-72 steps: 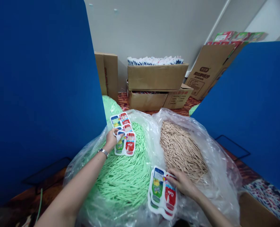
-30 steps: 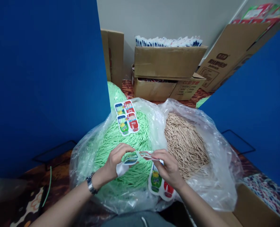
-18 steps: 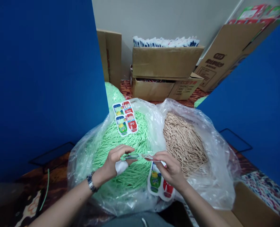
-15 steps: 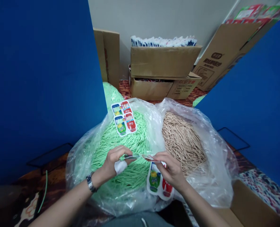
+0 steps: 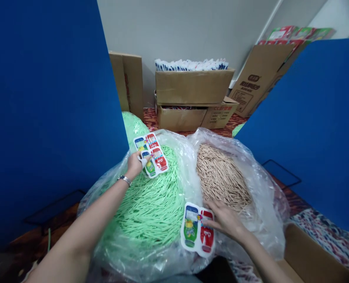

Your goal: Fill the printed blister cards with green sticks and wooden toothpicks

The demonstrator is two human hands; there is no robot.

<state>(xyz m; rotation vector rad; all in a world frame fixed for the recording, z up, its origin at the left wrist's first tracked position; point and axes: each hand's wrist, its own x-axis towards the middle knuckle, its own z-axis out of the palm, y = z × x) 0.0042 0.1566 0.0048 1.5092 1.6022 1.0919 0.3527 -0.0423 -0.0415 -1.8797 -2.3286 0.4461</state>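
Observation:
My left hand (image 5: 137,162), with white wrapping on its thumb, pinches the left edge of a flat twin-jar packet (image 5: 158,161), printed green and red with "Cola". This packet lies on thin light-green sticks (image 5: 150,212) in a clear plastic bag, overlapping another such packet (image 5: 153,140) behind it. My right hand (image 5: 225,220) is open, its thumb and forefinger apart at the right edge of a third twin-jar packet (image 5: 191,232). That one lies at the front, between the green sticks and a bag of tan sticks (image 5: 221,177). Whether more packets are under it is hidden.
Blue panels (image 5: 44,98) stand on the left and right. Behind the bags are stacked cardboard boxes (image 5: 193,87), the top one full of white-and-blue packs. A tall carton (image 5: 251,82) leans at the back right. An open box (image 5: 312,255) sits at the lower right.
Half a second ago both hands held a packet between them. They have parted: my left hand has reached forward to the packets on the green sticks, my right has moved down to the front packet.

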